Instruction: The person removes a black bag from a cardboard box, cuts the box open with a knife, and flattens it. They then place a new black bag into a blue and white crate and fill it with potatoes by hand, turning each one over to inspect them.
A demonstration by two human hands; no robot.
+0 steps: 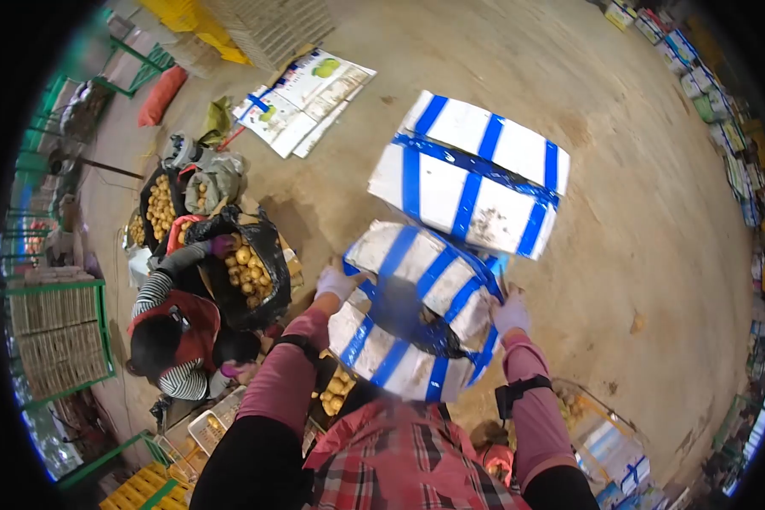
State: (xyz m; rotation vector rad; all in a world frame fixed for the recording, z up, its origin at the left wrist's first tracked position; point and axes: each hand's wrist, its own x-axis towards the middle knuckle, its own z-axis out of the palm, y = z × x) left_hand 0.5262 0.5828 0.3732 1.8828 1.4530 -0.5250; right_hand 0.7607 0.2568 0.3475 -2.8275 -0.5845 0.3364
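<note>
A white cardboard box (393,255) with blue tape stripes is directly in front of my body. Black plastic lining shows through the gap between its top flaps. My left hand (338,283), in a pale glove, grips the box's upper left corner. On the opposite side, my right hand (510,313), also gloved, is closed at the box's right edge, its fingers partly hidden. A small light-blue piece by its fingertips is too small to make out. Just beyond lies a second taped white box (442,183), its near side close to the first.
To the left, a person (174,331) in a red vest reaches into a black-lined container of potatoes (248,276). Flattened cartons (302,102) lie on the floor ahead. Stacked crates (268,30) stand at upper left. More potatoes (336,391) sit beside my left arm.
</note>
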